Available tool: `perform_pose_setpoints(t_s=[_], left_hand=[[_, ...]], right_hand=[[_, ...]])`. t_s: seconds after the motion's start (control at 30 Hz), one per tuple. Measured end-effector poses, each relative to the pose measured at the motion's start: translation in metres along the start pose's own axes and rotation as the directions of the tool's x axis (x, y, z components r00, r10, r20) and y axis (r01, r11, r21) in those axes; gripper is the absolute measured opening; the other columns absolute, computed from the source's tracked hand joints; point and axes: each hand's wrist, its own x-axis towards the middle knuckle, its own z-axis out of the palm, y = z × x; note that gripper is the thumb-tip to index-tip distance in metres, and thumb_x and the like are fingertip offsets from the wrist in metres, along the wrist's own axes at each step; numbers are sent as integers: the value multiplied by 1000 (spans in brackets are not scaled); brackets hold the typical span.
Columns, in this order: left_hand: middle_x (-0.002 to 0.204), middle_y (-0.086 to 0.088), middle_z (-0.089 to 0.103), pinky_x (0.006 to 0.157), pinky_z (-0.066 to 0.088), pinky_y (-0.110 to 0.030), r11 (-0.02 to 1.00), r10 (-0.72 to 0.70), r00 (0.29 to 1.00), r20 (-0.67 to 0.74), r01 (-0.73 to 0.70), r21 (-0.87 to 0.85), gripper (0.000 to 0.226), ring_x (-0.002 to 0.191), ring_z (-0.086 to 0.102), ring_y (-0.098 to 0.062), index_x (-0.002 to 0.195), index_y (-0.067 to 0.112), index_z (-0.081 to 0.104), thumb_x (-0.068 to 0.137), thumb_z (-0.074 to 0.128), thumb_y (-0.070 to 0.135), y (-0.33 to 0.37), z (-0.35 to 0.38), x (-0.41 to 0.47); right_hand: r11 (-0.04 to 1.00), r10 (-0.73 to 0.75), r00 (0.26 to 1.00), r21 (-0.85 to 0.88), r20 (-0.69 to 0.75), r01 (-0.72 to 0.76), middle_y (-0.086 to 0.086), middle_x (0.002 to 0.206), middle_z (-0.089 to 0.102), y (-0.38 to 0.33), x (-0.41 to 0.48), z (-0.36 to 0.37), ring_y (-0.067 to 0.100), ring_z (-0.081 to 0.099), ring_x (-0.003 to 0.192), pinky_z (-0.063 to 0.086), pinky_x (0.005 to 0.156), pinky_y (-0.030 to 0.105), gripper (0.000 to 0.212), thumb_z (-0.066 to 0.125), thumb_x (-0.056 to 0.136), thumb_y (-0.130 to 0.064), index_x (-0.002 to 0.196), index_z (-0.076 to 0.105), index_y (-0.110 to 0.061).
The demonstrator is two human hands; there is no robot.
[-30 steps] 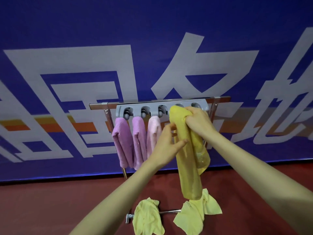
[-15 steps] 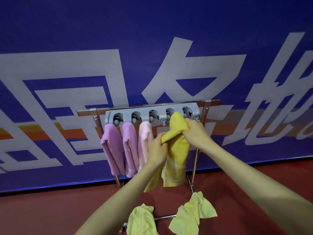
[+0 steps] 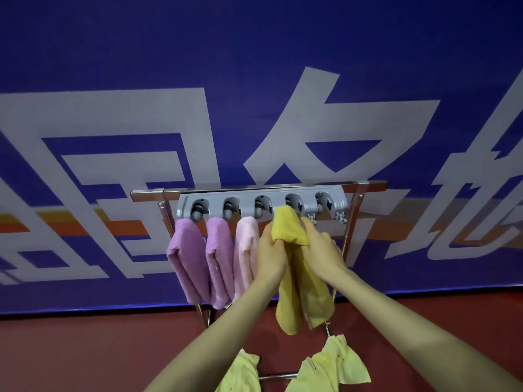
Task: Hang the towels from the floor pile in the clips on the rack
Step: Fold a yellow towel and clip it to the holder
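Observation:
A grey clip bar [image 3: 307, 206] with several clips is fixed to a steel rack [image 3: 147, 192]. Two purple towels [image 3: 188, 260] [image 3: 219, 258] and a pink towel [image 3: 245, 250] hang from its three left clips. Both hands grip a folded yellow towel [image 3: 294, 292] just below the fourth clip; its bunched top reaches the clip's lower edge. My left hand [image 3: 270, 254] holds its left side and my right hand [image 3: 321, 250] its right side. The fifth clip [image 3: 324, 200] holds nothing. Two pale yellow towels [image 3: 243, 372] [image 3: 331, 366] lie on the floor below.
A blue banner with large white characters [image 3: 254, 94] stands right behind the rack. The floor [image 3: 85, 349] is dark red. The rack's lower crossbar [image 3: 276, 377] runs between the two floor towels.
The yellow towel's top has come down from the fourth clip to just beneath it, and both hands now hold it lower. The view has shifted, so the rack sits lower in frame.

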Motion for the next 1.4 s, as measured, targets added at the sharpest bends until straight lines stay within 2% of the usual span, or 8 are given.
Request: perform_pose_setpoints(t_s=[0.13, 0.33, 0.47, 0.6, 0.73, 0.93, 1.2, 1.4], left_hand=[[95, 6, 69, 75, 56, -34, 999, 3, 1000, -23, -2, 38, 32, 88, 66, -14, 107, 34, 61, 87, 36, 33, -6, 6, 14], [111, 1, 65, 91, 49, -31, 990, -66, 993, 103, 52, 128, 34, 102, 60, -12, 114, 27, 59, 89, 37, 18, -23, 6, 24], [104, 6, 61, 81, 42, -13, 979, -53, 985, 164, 19, 205, 37, 92, 55, 1, 107, 28, 57, 93, 37, 0, -35, 1, 23], [107, -5, 65, 89, 48, -32, 958, -86, 972, 217, 21, 286, 35, 100, 58, -18, 113, 10, 59, 84, 40, 8, -50, -3, 25], [84, 0, 59, 70, 41, -27, 947, -197, 954, 224, 126, 296, 11, 83, 54, -18, 90, 11, 56, 93, 45, 9, -58, -14, 15], [123, -3, 64, 90, 37, -17, 916, -275, 935, 225, 183, 357, 34, 116, 57, -16, 127, 8, 58, 95, 48, 12, -76, -39, 0], [103, -1, 70, 95, 49, -35, 948, -292, 944, 154, 264, 176, 21, 101, 63, -15, 106, 12, 65, 97, 47, 17, -79, -88, -15], [99, -6, 71, 83, 49, -25, 964, -265, 956, 126, 267, -2, 23, 100, 66, -19, 106, 7, 65, 99, 45, 12, -63, -121, -19]], right_hand=[[1000, -4, 999, -24, -34, 3, 15, 110, 59, 3, 21, 6, 39, 60, 97, 47, 70, 40, 56, 37, 94, -9, 145, 23, -24], [996, 90, 979, -17, 184, -88, 20, 112, 59, 12, 35, 34, 42, 59, 101, 51, 76, 44, 35, 37, 91, -9, 125, 39, -14], [993, 88, 964, 51, 252, -104, 21, 110, 61, 16, 34, 47, 42, 59, 100, 52, 77, 45, 30, 37, 90, -12, 120, 45, -12], [977, 102, 953, 151, 284, -150, 18, 109, 63, 19, 34, 52, 38, 60, 100, 52, 81, 47, 30, 42, 90, -15, 119, 48, -13], [954, 106, 950, 241, 293, -181, 13, 102, 64, 26, 28, 54, 31, 60, 96, 49, 76, 38, 16, 49, 88, -15, 104, 52, -16], [921, 156, 931, 292, 330, -258, 10, 89, 65, 36, 10, 57, 26, 60, 88, 44, 72, 34, 16, 52, 89, -15, 95, 62, -5], [703, 214, 863, 541, 459, -462, 11, 93, 69, 19, -24, 67, 16, 61, 83, 49, 68, 20, 22, 52, 92, -11, 103, 69, -4], [543, 122, 896, 727, 427, -420, 14, 107, 72, -17, -38, 61, 23, 68, 102, 49, 95, 33, 26, 46, 97, -14, 108, 67, -3]])
